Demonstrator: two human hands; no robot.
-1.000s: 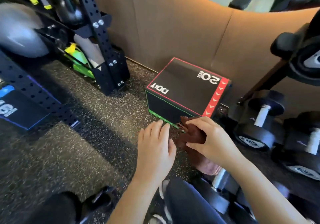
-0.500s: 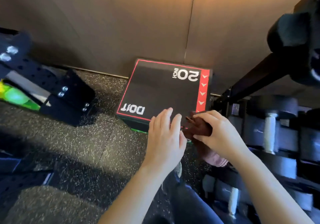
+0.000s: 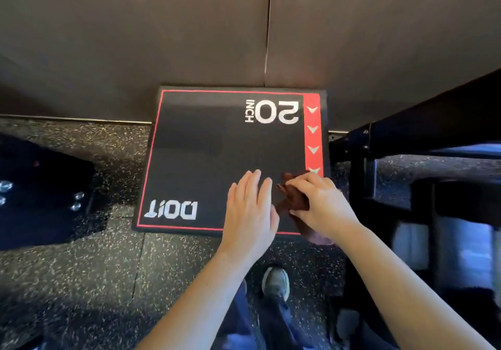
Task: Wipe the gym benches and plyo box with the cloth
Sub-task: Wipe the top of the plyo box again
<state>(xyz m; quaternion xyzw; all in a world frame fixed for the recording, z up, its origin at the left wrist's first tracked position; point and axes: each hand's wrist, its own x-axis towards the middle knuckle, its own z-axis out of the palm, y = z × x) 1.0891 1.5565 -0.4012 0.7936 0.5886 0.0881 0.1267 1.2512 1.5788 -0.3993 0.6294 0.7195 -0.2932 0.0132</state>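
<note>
A black plyo box stands on the speckled rubber floor, its far edge against a brown panelled wall. A thin red line frames the box top. White writing on it reads upside down from the wearer's side: "DOIT" near the box's near-left corner and "20 INCH" near its far-right corner. Along the box's right edge runs a red band with a row of pale arrowheads.

The left hand lies flat and released on the box top near its near edge, fingers straight and close together, palm down, gripping nothing. Just right of it, the right hand is clenched around a bunched dark reddish-brown cloth, pressing it onto the box top at the near-right corner, next to the lowest arrowhead. Part of the cloth pokes out from under the fingers toward the left hand, and a fold of it hangs over the box's near edge below the right wrist.

Right of the box stands a dark metal rack; what it carries is too blurred to tell. Left of the box is a black plate with silver bolts. Nearer than the box, between the forearms, a grey shoe and a dark blue trouser leg show on the floor.
</note>
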